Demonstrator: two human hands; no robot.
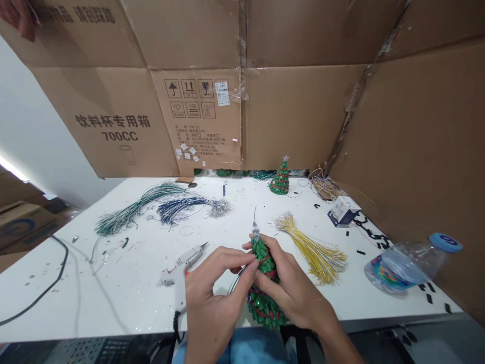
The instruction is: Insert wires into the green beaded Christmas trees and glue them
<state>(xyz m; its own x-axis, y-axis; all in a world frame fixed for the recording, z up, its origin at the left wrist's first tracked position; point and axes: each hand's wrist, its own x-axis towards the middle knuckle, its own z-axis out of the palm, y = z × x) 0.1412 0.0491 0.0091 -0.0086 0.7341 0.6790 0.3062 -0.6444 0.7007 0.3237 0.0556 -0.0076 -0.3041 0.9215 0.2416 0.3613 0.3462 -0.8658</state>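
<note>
Green, thin wires in a bundle (138,207) lie at the far left of the white bench (125,303). To the right of them, and nearer me, a white glue gun (179,285) rests just beside my left hand (215,298), its nozzle directed away from me. Left hand: thumb and forefinger pressed together at the tips, close against the upper left flank of the cone-shaped green miniature tree with red trim (267,306). A thin dark strand (234,284) shows below this pinch; whether it is caught between the tips I cannot tell. Tree: between my two hands, at the near edge of the bench; long axis running away from me, tip far and slightly left, wide base near and slightly right. A clear ornament (255,231) caps the tip, with a fine wire (255,214) rising from it. Right hand (293,290): curled around the right side, thumb in front, fingers reaching behind; it has the fuller hold, both hands being about equally near. Right of it: a tied yellow wire bundle (316,250), apart from the tree.
</note>
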